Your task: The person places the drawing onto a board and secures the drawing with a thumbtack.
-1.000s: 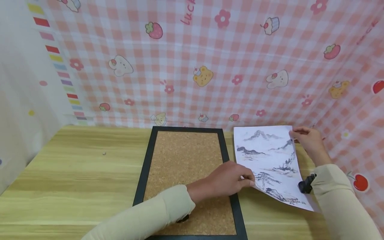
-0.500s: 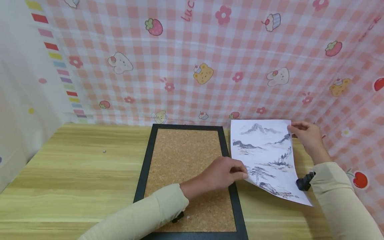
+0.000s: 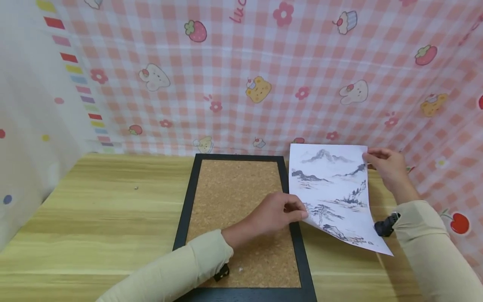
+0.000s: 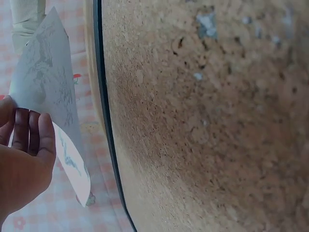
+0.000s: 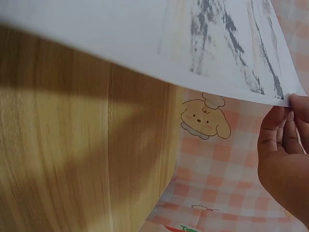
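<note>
A sheet of paper printed with an ink landscape painting (image 3: 332, 193) hangs between both hands, lifted off the table at the right. My left hand (image 3: 277, 213) pinches its left edge near the lower corner, above the right side of a cork board (image 3: 237, 184) with a black frame. My right hand (image 3: 388, 172) pinches the right edge near the upper corner. In the left wrist view the paper (image 4: 46, 72) bends past the left hand's fingers. The right wrist view shows thumb and fingers of the right hand (image 5: 285, 145) on the paper's corner.
The cork board lies flat on a wood-grain table (image 3: 113, 218). A tiny object (image 3: 136, 188) sits on the table left of it. A pink checked cloth (image 3: 234, 75) stands behind and along the right side. Small pale bits (image 4: 207, 26) show on the cork.
The paper has risen and shifted slightly left, both hands keeping their pinch. Its left edge now overlaps the board's frame. The left hand has moved left and up; the view has tilted a little.
</note>
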`<state>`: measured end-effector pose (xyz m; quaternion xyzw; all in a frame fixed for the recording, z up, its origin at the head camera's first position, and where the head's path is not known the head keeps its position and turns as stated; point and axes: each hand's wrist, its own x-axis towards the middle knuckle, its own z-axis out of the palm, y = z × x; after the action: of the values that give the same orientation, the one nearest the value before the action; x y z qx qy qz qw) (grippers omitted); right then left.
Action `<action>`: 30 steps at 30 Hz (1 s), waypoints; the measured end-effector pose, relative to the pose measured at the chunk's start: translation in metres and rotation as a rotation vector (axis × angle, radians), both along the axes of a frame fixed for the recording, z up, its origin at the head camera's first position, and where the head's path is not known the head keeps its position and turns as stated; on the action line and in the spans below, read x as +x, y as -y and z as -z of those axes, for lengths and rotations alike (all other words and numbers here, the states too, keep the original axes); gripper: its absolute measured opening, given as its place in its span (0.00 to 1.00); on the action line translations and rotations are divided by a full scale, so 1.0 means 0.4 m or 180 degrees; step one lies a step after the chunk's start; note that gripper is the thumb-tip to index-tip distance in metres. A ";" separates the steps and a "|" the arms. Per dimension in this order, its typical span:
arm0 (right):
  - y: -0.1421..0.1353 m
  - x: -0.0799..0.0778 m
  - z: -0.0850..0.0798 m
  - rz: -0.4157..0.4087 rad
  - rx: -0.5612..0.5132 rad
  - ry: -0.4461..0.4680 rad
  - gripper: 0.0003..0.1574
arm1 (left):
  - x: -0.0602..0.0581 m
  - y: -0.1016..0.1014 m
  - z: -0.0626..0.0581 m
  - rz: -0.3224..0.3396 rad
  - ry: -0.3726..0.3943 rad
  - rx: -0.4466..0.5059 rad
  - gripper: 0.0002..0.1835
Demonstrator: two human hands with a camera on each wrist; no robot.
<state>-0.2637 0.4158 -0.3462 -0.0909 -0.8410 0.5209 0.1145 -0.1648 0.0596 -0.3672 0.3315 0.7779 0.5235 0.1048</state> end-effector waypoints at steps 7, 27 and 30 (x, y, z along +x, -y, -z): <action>0.021 0.006 -0.009 -0.0020 0.0091 0.0085 0.23 | 0.012 0.016 -0.002 -0.0147 0.0129 0.0036 0.04; 0.077 0.011 -0.027 -0.0231 0.0040 0.0069 0.27 | 0.033 0.105 -0.032 -0.0216 0.0258 0.0236 0.05; 0.088 0.012 -0.035 -0.0205 0.0021 0.0113 0.28 | 0.035 0.114 -0.041 -0.0226 0.0302 0.0292 0.05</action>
<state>-0.2590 0.3807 -0.3323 -0.0726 -0.8471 0.5198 0.0831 -0.1509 0.0140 -0.3508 0.2830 0.7585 0.5771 0.1076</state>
